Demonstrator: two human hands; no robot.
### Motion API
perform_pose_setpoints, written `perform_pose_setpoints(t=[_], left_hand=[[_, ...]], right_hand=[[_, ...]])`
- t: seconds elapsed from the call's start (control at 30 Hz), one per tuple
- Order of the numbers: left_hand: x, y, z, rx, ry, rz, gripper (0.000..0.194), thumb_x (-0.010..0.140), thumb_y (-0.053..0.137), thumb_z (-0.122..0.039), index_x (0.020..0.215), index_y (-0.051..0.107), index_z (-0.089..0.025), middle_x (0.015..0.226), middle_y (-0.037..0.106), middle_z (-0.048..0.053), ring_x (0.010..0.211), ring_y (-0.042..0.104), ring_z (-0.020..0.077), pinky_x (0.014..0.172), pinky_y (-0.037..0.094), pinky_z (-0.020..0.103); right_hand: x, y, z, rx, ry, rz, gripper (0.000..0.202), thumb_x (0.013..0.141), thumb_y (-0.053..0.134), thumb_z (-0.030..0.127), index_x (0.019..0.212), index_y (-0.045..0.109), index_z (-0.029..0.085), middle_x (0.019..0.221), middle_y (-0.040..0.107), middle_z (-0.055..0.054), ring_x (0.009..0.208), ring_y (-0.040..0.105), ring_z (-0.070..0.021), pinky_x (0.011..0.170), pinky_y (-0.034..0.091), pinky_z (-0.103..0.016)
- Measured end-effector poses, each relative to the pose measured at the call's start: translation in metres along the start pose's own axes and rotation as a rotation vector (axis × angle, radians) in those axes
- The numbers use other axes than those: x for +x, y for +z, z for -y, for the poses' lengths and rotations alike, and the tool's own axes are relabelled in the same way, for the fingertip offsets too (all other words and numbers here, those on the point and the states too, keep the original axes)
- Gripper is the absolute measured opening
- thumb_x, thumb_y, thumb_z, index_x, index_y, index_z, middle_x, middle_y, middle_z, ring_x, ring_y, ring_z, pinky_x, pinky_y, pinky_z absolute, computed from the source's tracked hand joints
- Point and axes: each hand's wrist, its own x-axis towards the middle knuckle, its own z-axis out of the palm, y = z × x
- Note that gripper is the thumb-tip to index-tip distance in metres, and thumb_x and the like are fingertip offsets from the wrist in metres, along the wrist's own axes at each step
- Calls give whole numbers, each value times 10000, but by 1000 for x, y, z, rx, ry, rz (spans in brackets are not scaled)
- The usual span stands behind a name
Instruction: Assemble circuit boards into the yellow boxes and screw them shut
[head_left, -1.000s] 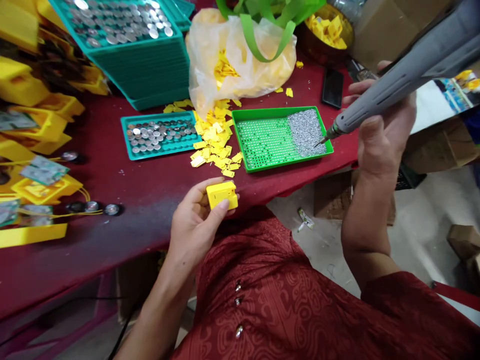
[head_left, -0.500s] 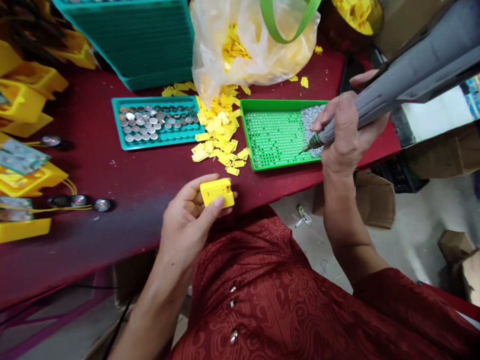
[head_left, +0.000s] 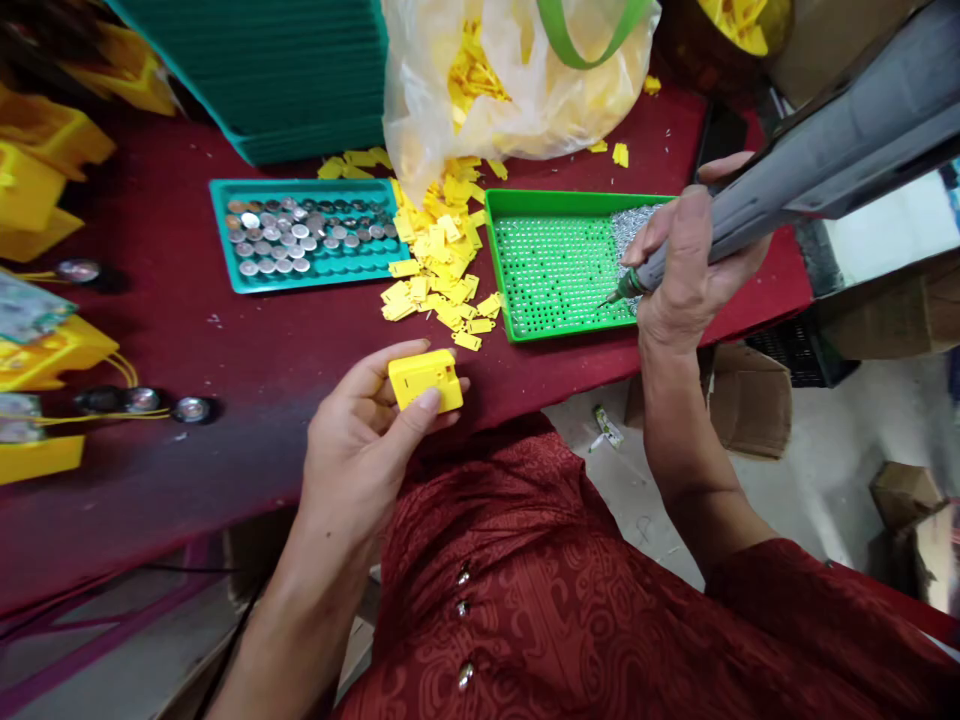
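Note:
A small yellow plastic case [head_left: 421, 376] is held in my left hand [head_left: 360, 430], thumb on its face, near the table's front edge. My right hand [head_left: 686, 265] is wrapped round a grey electric screwdriver [head_left: 817, 150], its tip pointing down and left over a green perforated tray [head_left: 555, 262]. Small silver screws [head_left: 628, 228] are heaped at the tray's right end. Left of that tray lie loose yellow plastic pieces [head_left: 442, 260]. A teal tray [head_left: 307, 280] beyond my left hand bears rows of round silver cells [head_left: 281, 237].
A stack of teal trays [head_left: 277, 80] and a plastic bag of yellow parts [head_left: 525, 110] stand at the back. On the left are yellow housings [head_left: 45, 350] with wires and round black parts [head_left: 191, 409]. A cardboard box [head_left: 750, 400] is on the floor.
The view has shifted slightly, with the trays a little higher in it. My left hand and the yellow case appear slightly further left; both hands keep their hold.

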Motion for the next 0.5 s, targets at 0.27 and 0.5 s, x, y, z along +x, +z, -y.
perform_pose_setpoints(t=[0.27,0.5], left_hand=[[1,6,-4,-26,-36,6,434,779,967,-303,1162,769,-248,1052,853,21,910,844,183,738,697,193],[1,17,-5,-53,-122,57,435,794,898,-315,1163,714,-176,1099,839,83,885,834,200,718,684,234]], right_hand=[[-2,1,-7,-76,1,3,597,1027,239,813,1355,328,323,862,528,-30,612,463,-184,620,489,-402],[2,9,25,232,-157,-185,271,1065,458,524,1174,377,290,711,318,52,504,378,-144,515,398,-322]])
